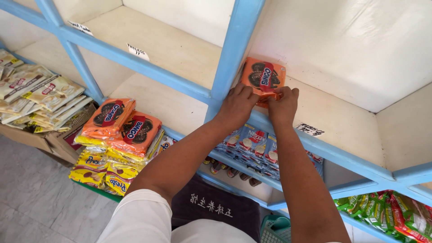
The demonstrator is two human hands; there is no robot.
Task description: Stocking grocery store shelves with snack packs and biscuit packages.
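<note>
A: Where are the hands?

B: Both are up at the cream shelf (342,121) with the blue frame (234,49); the left hand (237,104) and the right hand (283,104) sit side by side, fingers pinched on the lower edge of an orange biscuit pack (263,77).

A: And the pack itself?

B: It stands tilted on the shelf board, just right of the blue upright post, leaning toward the back wall; both hands grip it, thumbs nearly touching.

A: What lies around?

B: Lower left, a stack of orange biscuit packs (122,125) rests on yellow packs (105,168); further left, pale sachets (38,94) spill over a cardboard box (60,141); under the arms, blue sachets (254,144) fill the shelf below; green and red packets (387,211) sit at the lower right; small paper labels (309,129) are stuck on the blue rails.
</note>
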